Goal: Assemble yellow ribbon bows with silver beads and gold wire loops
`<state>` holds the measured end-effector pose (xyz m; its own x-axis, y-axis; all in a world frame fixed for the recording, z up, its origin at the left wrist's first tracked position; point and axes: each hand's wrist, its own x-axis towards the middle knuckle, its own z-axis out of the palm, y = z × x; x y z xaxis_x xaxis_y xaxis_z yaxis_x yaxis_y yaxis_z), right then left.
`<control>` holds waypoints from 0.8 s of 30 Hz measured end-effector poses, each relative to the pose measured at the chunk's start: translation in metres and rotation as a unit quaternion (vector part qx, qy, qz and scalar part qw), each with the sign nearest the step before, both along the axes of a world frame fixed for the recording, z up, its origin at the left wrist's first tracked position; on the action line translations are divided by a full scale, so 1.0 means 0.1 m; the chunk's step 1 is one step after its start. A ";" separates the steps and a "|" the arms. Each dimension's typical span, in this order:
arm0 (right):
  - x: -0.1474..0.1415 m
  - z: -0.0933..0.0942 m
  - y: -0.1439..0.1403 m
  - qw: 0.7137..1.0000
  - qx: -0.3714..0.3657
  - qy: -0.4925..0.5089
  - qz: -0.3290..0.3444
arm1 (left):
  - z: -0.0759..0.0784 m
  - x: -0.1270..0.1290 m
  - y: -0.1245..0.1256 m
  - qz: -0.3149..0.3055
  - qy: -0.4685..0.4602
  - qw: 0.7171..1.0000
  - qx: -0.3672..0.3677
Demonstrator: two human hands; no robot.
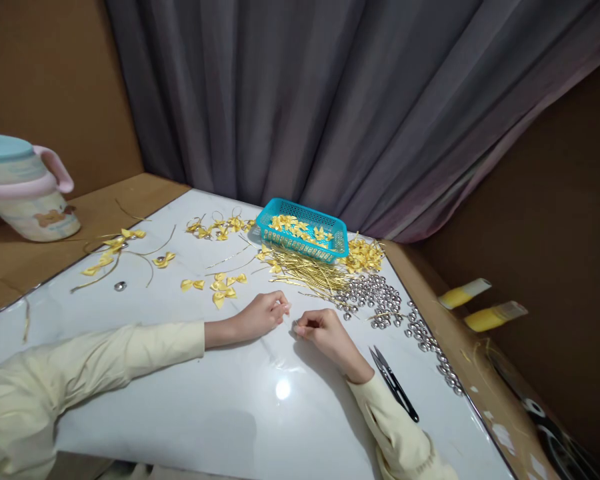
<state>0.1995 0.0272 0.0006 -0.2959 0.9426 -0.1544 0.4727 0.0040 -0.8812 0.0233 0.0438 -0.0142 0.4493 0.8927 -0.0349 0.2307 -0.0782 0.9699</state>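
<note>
Above the middle of the white tabletop, my left hand is closed, thumb and fingers pinched together. What lies between those fingertips is too small to make out. Just to its right, my right hand pinches a small silvery piece that looks like the loose silver beads nearby. The fingertips of both hands are close but apart. Beyond them lie a heap of gold cords and several yellow ribbon bows. Black-handled thread snips rest beside my right wrist.
A turquoise basket with yellow bows stands at the back, a yellow bow pile beside it. Corded bows and a single bead lie left. A lidded cup stands far left; two yellow-filled tubes are right.
</note>
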 end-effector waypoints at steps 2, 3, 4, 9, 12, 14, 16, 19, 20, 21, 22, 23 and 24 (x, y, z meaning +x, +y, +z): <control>0.00 0.03 0.00 1.000 -0.021 0.011 -0.011 | 0.00 0.00 0.00 -0.001 -0.003 1.000 0.000; 0.00 0.05 0.00 0.999 -0.031 0.017 -0.017 | 0.00 0.00 0.00 -0.002 -0.004 1.000 0.000; 0.01 0.08 0.00 0.999 -0.042 0.022 -0.022 | 0.00 0.00 0.00 -0.002 -0.006 1.000 0.001; 0.02 0.13 0.00 0.994 -0.089 0.050 -0.035 | -0.01 0.00 0.00 -0.008 -0.008 1.000 0.009; 0.00 0.10 0.00 0.991 -0.114 0.065 -0.027 | -0.02 0.00 0.01 -0.015 0.004 1.000 0.025; 0.01 0.10 -0.01 0.988 -0.135 0.074 -0.010 | -0.02 0.00 0.01 -0.022 0.015 0.999 0.044; 0.03 0.14 -0.03 0.983 -0.160 0.082 0.022 | 0.00 0.00 0.00 -0.031 0.027 0.997 0.072; 0.13 0.25 -0.07 0.971 -0.203 0.083 0.093 | 0.09 -0.03 -0.08 -0.054 0.046 0.989 0.133; 0.16 0.29 -0.09 0.964 -0.222 0.095 0.109 | 0.13 -0.04 -0.12 -0.070 0.053 0.984 0.157; 0.19 0.32 -0.11 0.956 -0.242 0.114 0.117 | 0.17 -0.06 -0.17 -0.098 0.061 0.976 0.186; 0.21 0.34 -0.15 0.944 -0.272 0.154 0.108 | 0.21 -0.07 -0.23 -0.125 0.071 0.966 0.214; 0.21 0.34 -0.18 0.926 -0.307 0.196 0.095 | 0.25 -0.09 -0.29 -0.163 0.085 0.949 0.254; 0.18 0.32 -0.22 0.905 -0.347 0.232 0.081 | 0.29 -0.09 -0.35 -0.206 0.128 0.905 0.350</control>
<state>0.2180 0.0049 0.0323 -0.6073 0.6043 -0.5158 0.0933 -0.5905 -0.8016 0.0138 0.0084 0.0149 0.8061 0.4952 0.3239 0.2521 -0.7826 0.5691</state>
